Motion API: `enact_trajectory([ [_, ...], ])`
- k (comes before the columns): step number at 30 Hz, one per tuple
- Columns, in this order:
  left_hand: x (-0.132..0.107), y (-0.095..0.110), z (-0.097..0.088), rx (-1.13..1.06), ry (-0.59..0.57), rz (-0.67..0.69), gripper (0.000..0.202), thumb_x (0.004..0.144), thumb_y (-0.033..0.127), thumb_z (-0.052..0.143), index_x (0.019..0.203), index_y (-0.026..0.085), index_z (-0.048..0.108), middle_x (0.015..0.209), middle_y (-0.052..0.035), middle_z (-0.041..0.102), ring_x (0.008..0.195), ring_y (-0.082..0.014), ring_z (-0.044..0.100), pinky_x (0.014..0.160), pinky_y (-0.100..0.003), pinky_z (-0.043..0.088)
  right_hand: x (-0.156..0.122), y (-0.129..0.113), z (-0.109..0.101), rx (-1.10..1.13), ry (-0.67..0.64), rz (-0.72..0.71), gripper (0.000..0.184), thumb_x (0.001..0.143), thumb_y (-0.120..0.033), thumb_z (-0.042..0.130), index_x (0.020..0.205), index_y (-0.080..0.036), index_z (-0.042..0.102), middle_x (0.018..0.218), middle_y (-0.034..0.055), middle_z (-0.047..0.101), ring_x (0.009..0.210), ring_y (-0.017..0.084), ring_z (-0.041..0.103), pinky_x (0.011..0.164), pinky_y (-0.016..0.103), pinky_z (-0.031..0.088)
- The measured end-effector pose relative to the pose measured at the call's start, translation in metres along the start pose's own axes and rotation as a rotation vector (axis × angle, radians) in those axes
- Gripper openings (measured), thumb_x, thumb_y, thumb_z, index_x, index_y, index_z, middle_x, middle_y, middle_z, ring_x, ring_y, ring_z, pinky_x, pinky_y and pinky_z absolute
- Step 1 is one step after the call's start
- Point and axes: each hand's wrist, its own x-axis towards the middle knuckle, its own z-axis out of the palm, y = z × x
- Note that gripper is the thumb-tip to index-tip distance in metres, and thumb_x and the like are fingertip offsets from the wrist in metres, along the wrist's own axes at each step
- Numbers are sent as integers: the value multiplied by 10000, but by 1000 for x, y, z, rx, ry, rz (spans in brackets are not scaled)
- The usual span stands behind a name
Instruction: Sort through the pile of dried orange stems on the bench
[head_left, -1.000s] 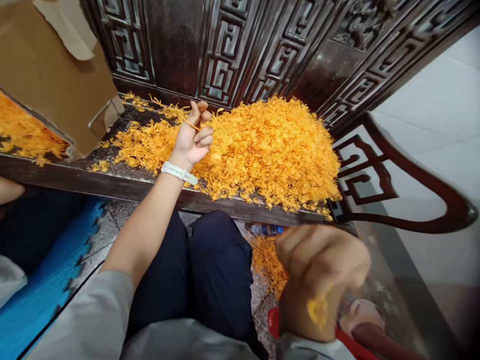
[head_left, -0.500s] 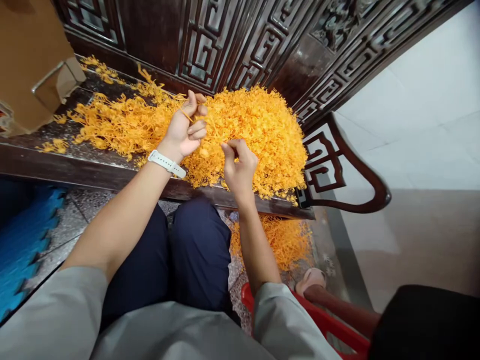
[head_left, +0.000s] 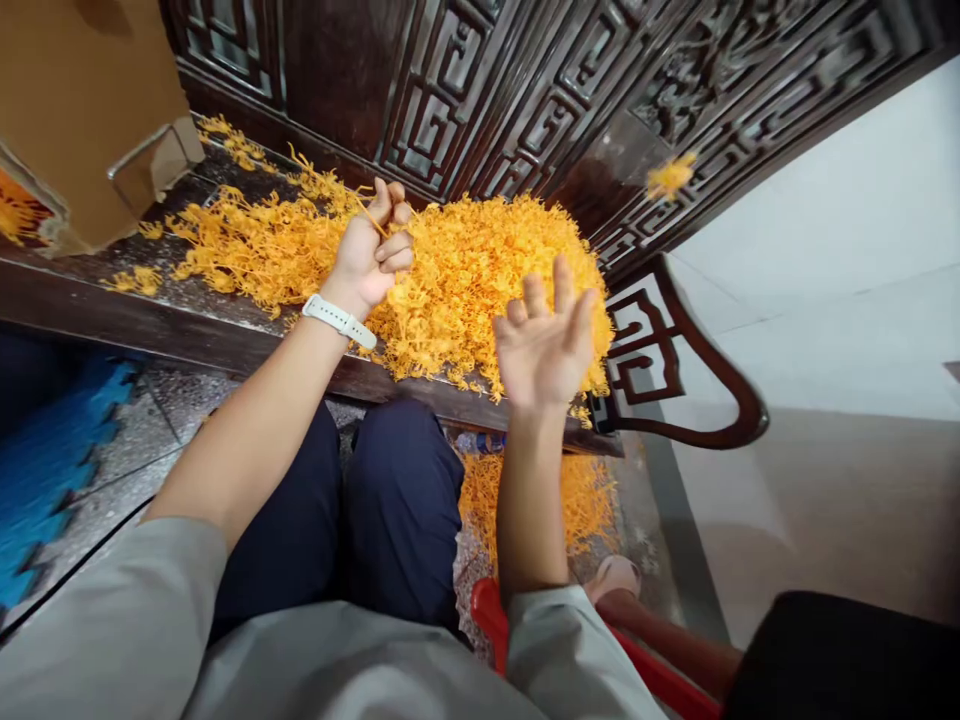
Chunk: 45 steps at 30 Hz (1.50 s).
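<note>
Orange strand (head_left: 369, 212) pinched in left hand (head_left: 369, 262), sitting at the back-left edge of the big orange pile (head_left: 487, 280) on the dark wooden bench (head_left: 225, 335). Strand thin, long axis running diagonally: upper end toward the carved wooden backrest (head_left: 465, 90), lower end toward the curled fingers. Exact tip direction too fine to tell. Left hand closed, thumb and forefinger gripping the strand, other fingers folded in, white wristband (head_left: 339, 321) on the wrist. Right hand (head_left: 546, 345) raised above the pile's near-right edge, fingers spread wide, palm empty. Small orange clump (head_left: 670, 176) in mid-air against the backrest, well apart from that hand.

Judgement on doing the step well: pinch near one end, keep the strand straight, pull along its own axis rather than sideways so nothing snaps or drags neighbours out; toss discards clear of the sorted heap.

Outward: flatter loose spread of strands (head_left: 247, 245) left of the left hand, cardboard box (head_left: 82, 110) at far left on the bench, more orange scraps on the floor (head_left: 577, 495) under the bench edge, curved armrest (head_left: 697, 370) at right, blue foam mat (head_left: 52, 470) at lower left, red stool (head_left: 495, 615) below.
</note>
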Motion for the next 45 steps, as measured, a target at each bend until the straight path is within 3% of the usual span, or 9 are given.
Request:
enact_trajectory([
  [4,-6,-14,8,18,-41,-88,451,1105,584,451,975,236,706,560,40,561,290,-42,246,290,-209,165,8,35,15,-550,7,26,531,900,-600,764,1327,-324,610,1230,84,650,1004,221,603,795,363,529],
  [9,-5,-12,5,96,-56,-128,509,1094,624,434,985,212,712,515,46,525,284,-43,261,298,-177,165,11,66,24,-626,-60,75,432,998,-659,593,882,-246,543,791,-5,504,740,155,482,684,319,420],
  [16,20,-15,-14,88,9,-56,528,1099,624,400,873,223,658,454,45,462,288,-61,253,296,-183,153,-46,14,45,-767,-132,-51,312,1111,-403,473,838,-253,499,745,-1,499,684,162,483,681,352,389],
  [22,22,12,-16,4,67,48,470,1118,521,453,771,230,577,460,55,438,288,-47,232,282,-177,140,-84,-47,33,-216,-1344,-50,141,1075,-263,565,1008,-237,686,864,43,728,828,143,681,794,286,542],
  [24,11,15,-10,29,22,-10,379,1101,527,505,906,259,691,553,16,591,298,-57,275,285,-209,161,-67,-44,9,2,-1193,-76,165,1049,-425,627,1050,-283,713,754,5,689,690,134,648,673,273,530],
  [28,-9,2,3,86,-34,-63,331,1111,469,487,1058,257,735,902,-65,799,368,-67,461,311,-208,189,-16,-13,-29,-31,0,29,312,949,-629,646,993,-325,701,655,-26,509,545,150,421,513,300,406],
  [31,-18,-14,10,171,-150,-131,355,1119,434,450,1077,228,736,1163,-108,801,502,-100,637,339,-187,186,4,9,-21,-95,405,125,261,841,-463,789,946,-269,650,726,-28,510,585,117,408,545,278,382],
  [37,-24,-35,12,232,-266,-328,354,1120,418,467,1105,217,758,1282,-142,776,487,-68,634,355,-179,185,5,29,20,-505,57,105,328,908,-534,773,1084,-267,697,665,-48,504,598,127,400,587,306,361],
  [45,-18,-38,4,367,-417,-335,246,1092,324,572,1117,160,754,1168,-159,797,420,-42,594,337,-145,205,5,42,11,-502,-38,67,384,1010,-611,619,952,-233,582,687,-40,513,596,116,388,595,303,327],
])
